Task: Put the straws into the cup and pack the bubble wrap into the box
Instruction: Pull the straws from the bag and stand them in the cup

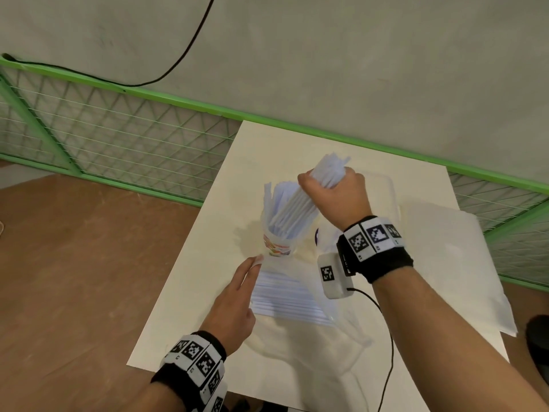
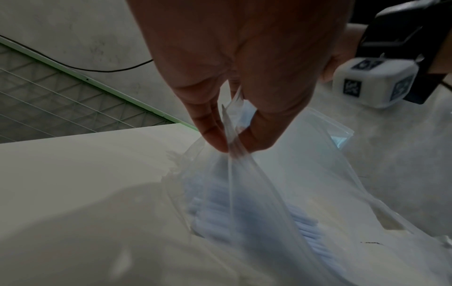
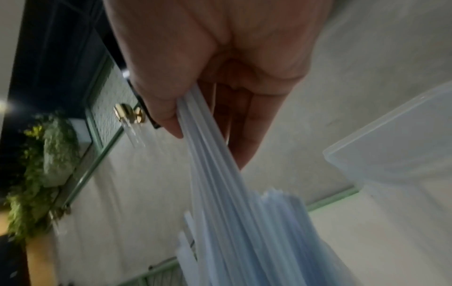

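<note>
Against a green mesh fence, the white counter (image 1: 190,292) carries a printed paper cup (image 1: 277,243). The right hand (image 1: 338,197), grip wrapped round a slanted bundle of pale straws (image 1: 297,203), could tip the light cup by pushing sideways. The left hand (image 1: 234,304), grip pinching a clear plastic bag (image 2: 281,193) of remaining straws, steadies nothing.

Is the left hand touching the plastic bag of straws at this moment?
Touching. The left wrist view shows the left hand pinching a fold of the plastic bag between thumb and fingers, no gap visible.
</note>
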The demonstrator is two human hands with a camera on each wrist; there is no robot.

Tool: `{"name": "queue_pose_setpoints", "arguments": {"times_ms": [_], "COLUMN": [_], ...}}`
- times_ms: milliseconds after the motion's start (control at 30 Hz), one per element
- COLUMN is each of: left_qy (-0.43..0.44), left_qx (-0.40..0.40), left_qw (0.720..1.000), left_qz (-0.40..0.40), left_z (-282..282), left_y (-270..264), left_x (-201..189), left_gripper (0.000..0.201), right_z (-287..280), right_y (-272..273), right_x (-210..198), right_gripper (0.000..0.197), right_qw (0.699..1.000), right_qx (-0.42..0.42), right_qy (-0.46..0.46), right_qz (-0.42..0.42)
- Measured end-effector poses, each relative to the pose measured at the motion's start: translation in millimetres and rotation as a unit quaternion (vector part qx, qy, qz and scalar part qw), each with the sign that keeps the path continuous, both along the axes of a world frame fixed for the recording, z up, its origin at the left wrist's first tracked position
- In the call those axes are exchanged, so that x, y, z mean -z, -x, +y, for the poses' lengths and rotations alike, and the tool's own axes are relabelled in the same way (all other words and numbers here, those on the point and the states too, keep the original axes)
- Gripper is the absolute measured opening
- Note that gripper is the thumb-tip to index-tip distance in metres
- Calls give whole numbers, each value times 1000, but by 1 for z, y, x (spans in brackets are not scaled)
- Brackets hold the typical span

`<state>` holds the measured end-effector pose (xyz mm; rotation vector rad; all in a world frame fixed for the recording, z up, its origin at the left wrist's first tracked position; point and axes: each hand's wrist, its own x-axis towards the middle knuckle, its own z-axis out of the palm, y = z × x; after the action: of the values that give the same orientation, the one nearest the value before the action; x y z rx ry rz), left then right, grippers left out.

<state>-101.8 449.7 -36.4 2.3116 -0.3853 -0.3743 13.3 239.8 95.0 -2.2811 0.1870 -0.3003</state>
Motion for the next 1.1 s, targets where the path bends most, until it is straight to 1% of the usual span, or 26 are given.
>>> {"name": "queue_pose_setpoints", "arguments": {"times_ms": [100, 133, 167, 233, 267, 333, 400, 467, 500, 533, 567, 633, 700, 733, 800, 867, 933, 1000, 1100], "left_qy": [0, 1, 1, -1, -1, 1, 1, -1, -2, -2, -1, 3, 5, 4, 1, 1, 2, 0, -2], "left_qx": [0, 0, 0, -1, -1, -1, 0, -2, -3, -3, -4, -7, -7, -7, -7, -8, -9, -9, -8], "left_qw": [1000, 1000, 1000, 1000, 1000, 1000, 1000, 1000, 1000, 1000, 1000, 1000, 1000, 1000, 1000, 1000, 1000, 1000, 1000], "left_qz": [-2, -2, -1, -2, -3, -3, -3, -3, -2, -1, 1, 4, 4, 4, 4, 7, 7, 8, 9], "left_z": [1, 1, 1, 1, 1, 2, 2, 3, 3, 3, 3, 2, 1, 1, 2, 3, 3, 2, 2], "left_y": [0, 0, 1, 1, 1, 1, 2, 2, 2, 2, 2, 2, 3, 3, 3, 3, 3, 2, 2], "left_x": [0, 0, 0, 0, 0, 0, -1, -1, -1, -1, -2, -3, -3, -3, -3, -3, -4, -5, -4], "left_gripper": [98, 98, 98, 98, 98, 98, 97, 97, 97, 97, 97, 97, 97, 98, 98, 98, 97, 97, 97], "right_z": [4, 6, 7, 5, 3, -2, -7, -7, -6, -3, -1, 4, 6, 7, 6, 4, 5, 8, 9], "right_y": [-1, -2, -3, -2, -1, 1, 4, 10, 14, 18, 22, 28, 32, 33, 32, 30, 28, 27, 28], "right_x": [21, 28, 34, 34, 31, 24, 19, 19, 20, 23, 28, 41, 56, 62, 68, 69, 69, 70, 79], "right_gripper": [41, 43, 47, 68, 81, 102, 109, 101, 92, 84, 79, 77, 74, 72, 69, 63, 64, 61, 60], "right_qw": [999, 998, 995, 982, 980, 985, 993, 993, 991, 988, 985, 976, 957, 949, 949, 961, 964, 954, 922], "right_qx": [-40, -56, -71, -101, -109, -115, -109, -93, -88, -88, -97, -134, -171, -183, -186, -164, -141, -145, -173], "right_qy": [-1, 18, 59, 132, 137, 103, 50, 16, 19, 41, 74, 156, 234, 257, 256, 217, 207, 253, 347], "right_qz": [9, 15, 38, 92, 98, 73, 9, -71, -103, -120, -120, -77, -26, -9, -7, -44, -84, -74, 3]}}
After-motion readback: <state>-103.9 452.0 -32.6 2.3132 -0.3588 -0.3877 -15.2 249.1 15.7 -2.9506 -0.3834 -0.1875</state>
